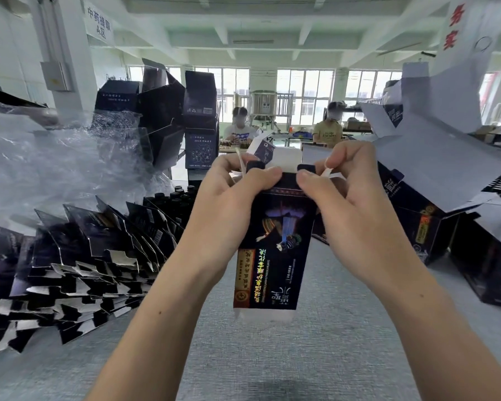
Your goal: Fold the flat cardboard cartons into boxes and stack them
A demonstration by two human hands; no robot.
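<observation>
A dark printed carton (pixel 275 250) hangs upright above the grey table (pixel 287 357), held at its top end by both hands. My left hand (pixel 229 192) pinches the top left corner with thumb and fingers over a small dark flap. My right hand (pixel 347 198) grips the top right corner the same way. White inner flaps stand up between the two hands. A fanned pile of flat cartons (pixel 75 264) lies at the left. Folded boxes (pixel 434 175) are stacked at the right, some with white flaps hanging open.
Crumpled clear plastic wrap (pixel 55 169) is heaped at the far left. Dark bottles (pixel 177 198) stand behind the flat pile. More dark boxes (pixel 180 111) tower at the back left. Two people (pixel 239 125) sit at a far table.
</observation>
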